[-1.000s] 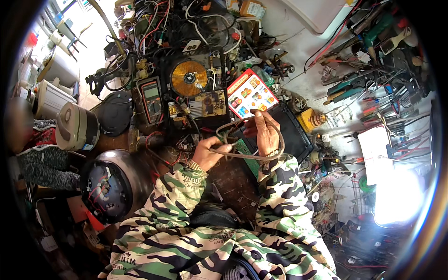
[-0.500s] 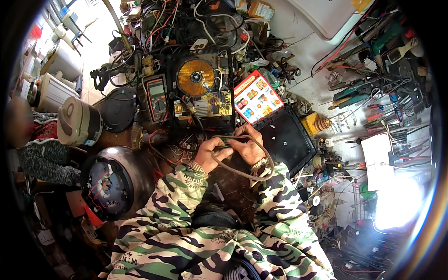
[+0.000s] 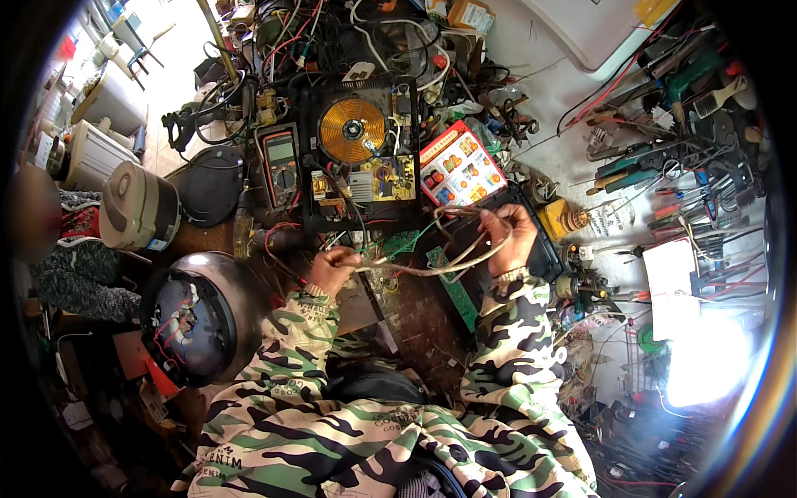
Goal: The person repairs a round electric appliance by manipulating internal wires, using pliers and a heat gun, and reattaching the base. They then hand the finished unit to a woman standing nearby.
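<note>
Brown cable [image 3: 427, 272], now spread wider: left hand [image 3: 330, 270] pinches one part, right hand [image 3: 510, 239] grips loop; hands newly apart, leaving middle length exposed.

The cord [image 3: 432, 271] looks matt, the rounded housing [image 3: 249, 303] glossy metal, the sleeves [image 3: 295, 344] cloth

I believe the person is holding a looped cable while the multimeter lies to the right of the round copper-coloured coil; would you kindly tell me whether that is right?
Not quite: the head view shows the multimeter lying to the left of the round copper-coloured coil. The rest stands: the person is holding a looped cable.
</note>
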`<act>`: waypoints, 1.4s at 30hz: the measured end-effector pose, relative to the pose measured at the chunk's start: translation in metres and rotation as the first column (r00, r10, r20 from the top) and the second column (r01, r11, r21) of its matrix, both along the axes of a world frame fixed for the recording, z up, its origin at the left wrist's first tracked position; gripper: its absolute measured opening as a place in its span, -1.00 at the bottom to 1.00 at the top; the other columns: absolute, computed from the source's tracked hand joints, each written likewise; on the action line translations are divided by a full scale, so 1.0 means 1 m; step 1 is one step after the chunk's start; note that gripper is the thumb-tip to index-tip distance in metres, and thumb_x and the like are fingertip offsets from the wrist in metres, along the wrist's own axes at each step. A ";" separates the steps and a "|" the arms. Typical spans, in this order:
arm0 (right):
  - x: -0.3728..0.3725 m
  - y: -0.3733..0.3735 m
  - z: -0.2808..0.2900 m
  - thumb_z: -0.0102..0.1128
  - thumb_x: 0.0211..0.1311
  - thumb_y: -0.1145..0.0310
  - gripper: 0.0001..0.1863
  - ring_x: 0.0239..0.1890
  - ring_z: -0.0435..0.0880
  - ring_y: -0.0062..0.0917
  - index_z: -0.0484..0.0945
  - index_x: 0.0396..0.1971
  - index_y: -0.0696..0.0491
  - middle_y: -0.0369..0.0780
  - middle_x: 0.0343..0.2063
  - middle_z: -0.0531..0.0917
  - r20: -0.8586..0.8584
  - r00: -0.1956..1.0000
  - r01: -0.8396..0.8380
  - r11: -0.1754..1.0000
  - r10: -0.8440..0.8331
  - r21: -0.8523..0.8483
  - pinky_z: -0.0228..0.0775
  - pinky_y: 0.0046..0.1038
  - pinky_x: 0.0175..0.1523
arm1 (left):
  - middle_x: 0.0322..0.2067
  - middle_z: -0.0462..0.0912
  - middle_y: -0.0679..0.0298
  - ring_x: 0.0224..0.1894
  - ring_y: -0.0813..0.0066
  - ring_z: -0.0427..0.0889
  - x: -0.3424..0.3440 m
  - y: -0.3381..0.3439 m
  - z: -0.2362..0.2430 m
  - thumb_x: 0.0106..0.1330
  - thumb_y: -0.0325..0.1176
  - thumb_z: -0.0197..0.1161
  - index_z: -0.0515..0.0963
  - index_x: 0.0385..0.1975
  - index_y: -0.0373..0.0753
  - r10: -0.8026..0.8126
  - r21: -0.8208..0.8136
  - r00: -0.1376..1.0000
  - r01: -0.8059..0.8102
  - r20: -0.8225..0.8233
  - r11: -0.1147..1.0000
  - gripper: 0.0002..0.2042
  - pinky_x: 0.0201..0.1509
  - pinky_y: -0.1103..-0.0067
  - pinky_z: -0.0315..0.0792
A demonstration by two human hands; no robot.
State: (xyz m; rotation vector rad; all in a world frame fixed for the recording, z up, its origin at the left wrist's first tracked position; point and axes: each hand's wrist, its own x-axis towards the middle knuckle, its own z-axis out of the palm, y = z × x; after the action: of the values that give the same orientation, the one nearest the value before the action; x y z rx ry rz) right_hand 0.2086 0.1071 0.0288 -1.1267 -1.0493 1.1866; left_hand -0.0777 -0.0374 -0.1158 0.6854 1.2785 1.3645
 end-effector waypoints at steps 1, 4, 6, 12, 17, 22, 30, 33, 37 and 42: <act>0.000 0.002 0.013 0.38 0.12 0.66 -0.77 -0.67 0.54 -0.65 0.45 -0.45 0.12 -0.27 -0.65 0.59 -0.011 1.000 0.000 1.000 0.000 0.014 0.33 -0.59 -0.61 | -0.44 0.61 0.23 -0.49 0.50 0.53 0.003 0.000 -0.004 0.15 -0.43 0.47 0.54 -0.60 -0.33 -0.037 0.091 0.966 0.062 -0.256 0.994 -0.77 -0.53 0.41 0.31; 0.004 0.018 0.023 0.37 0.13 0.63 -0.78 -0.72 0.46 -0.68 0.46 -0.45 0.09 -0.31 -0.66 0.56 0.037 0.995 0.078 0.975 -0.088 0.209 0.26 -0.61 -0.65 | -0.36 0.58 0.13 -0.44 0.35 0.55 0.008 -0.003 -0.003 0.05 -0.42 0.48 0.40 -0.69 -0.36 -0.091 0.125 0.793 0.206 -0.602 0.971 -0.67 -0.42 0.28 0.37; 0.015 0.031 0.030 0.37 0.14 0.62 -0.79 -0.71 0.46 -0.68 0.47 -0.45 0.08 -0.30 -0.64 0.57 -0.029 0.992 0.122 0.987 -0.120 0.100 0.26 -0.62 -0.64 | -0.29 0.59 0.09 -0.36 0.29 0.56 0.007 -0.004 0.009 0.07 -0.37 0.47 0.35 -0.72 -0.33 -0.164 0.073 0.749 0.273 -0.642 0.959 -0.63 -0.36 0.27 0.37; -0.012 0.056 0.076 0.39 0.14 0.61 -0.78 -0.60 0.59 -0.55 0.46 -0.34 0.17 -0.18 -0.55 0.62 -0.149 0.987 -0.031 0.987 0.054 0.158 0.45 -0.54 -0.51 | -0.02 0.57 0.09 -0.18 0.08 0.65 0.046 0.003 0.032 -0.01 -0.26 0.50 0.53 -0.63 -0.29 -0.137 -0.011 0.585 0.214 -0.799 0.977 -0.72 -0.18 0.21 0.54; -0.040 0.065 0.128 0.38 0.16 0.62 -0.78 -0.57 0.61 -0.50 0.46 -0.33 0.14 -0.17 -0.55 0.63 -0.151 0.964 -0.158 0.930 0.217 0.331 0.42 -0.52 -0.49 | 0.10 0.52 0.10 -0.15 -0.01 0.66 0.093 0.016 0.049 0.10 -0.18 0.48 0.62 -0.40 -0.26 -0.077 0.039 0.558 0.194 -0.826 0.980 -0.72 -0.12 0.19 0.55; -0.053 0.052 0.184 0.37 0.14 0.66 -0.78 -0.56 0.66 -0.47 0.49 -0.34 0.11 -0.20 -0.52 0.64 -0.171 0.973 -0.023 0.809 0.152 0.587 0.49 -0.49 -0.52 | 0.25 0.36 0.01 -0.08 -0.11 0.63 0.105 0.032 0.046 0.35 -0.17 0.27 0.54 -0.04 -0.18 -0.102 0.049 0.562 0.247 -0.821 0.968 -0.70 -0.08 0.14 0.54; -0.052 0.076 0.237 0.38 0.13 0.64 -0.79 -0.53 0.71 -0.42 0.48 -0.34 0.20 -0.14 -0.54 0.65 -0.075 0.997 0.069 0.683 -0.021 0.727 0.61 -0.43 -0.42 | 0.31 0.29 -0.04 0.01 -0.21 0.57 0.097 0.052 0.079 0.43 -0.33 0.13 0.30 0.27 -0.13 -0.137 0.047 0.640 0.262 -0.756 0.964 -0.57 0.02 0.12 0.51; -0.059 0.077 0.265 0.40 0.11 0.63 -0.75 -0.51 0.71 -0.39 0.48 -0.29 0.19 -0.10 -0.50 0.67 -0.037 0.999 0.015 0.576 0.026 0.817 0.62 -0.43 -0.35 | 0.29 0.30 -0.06 0.05 -0.22 0.54 0.100 0.066 0.091 0.43 -0.34 0.11 0.30 0.27 -0.12 -0.056 0.185 0.670 0.283 -0.740 0.941 -0.58 0.07 0.12 0.49; -0.062 0.055 0.321 0.39 0.13 0.61 -0.75 -0.47 0.74 -0.34 0.48 -0.26 0.20 -0.05 -0.44 0.70 0.098 0.993 -0.071 0.341 -0.064 0.937 0.65 -0.43 -0.31 | 0.20 0.40 -0.07 0.10 -0.18 0.51 0.102 0.069 0.123 0.43 -0.36 0.10 0.32 0.25 -0.19 -0.002 0.255 0.716 0.251 -0.699 0.934 -0.60 0.08 0.12 0.47; -0.069 0.029 0.337 0.36 0.20 0.55 -0.79 -0.40 0.77 -0.37 0.50 -0.23 0.20 -0.03 -0.36 0.72 0.111 0.984 -0.075 0.237 -0.140 0.968 0.69 -0.43 -0.29 | -0.01 0.59 0.00 -0.18 0.09 0.71 0.093 0.083 0.112 0.40 -0.44 0.17 0.41 0.16 -0.27 0.076 0.378 0.906 0.096 -0.415 0.921 -0.66 -0.16 0.31 0.57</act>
State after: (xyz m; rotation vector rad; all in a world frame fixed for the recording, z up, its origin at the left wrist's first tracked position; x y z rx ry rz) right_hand 0.1392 0.1366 0.3656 -0.1771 -1.5526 0.1454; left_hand 0.0154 0.0461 -0.0037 1.3251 1.3391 1.5331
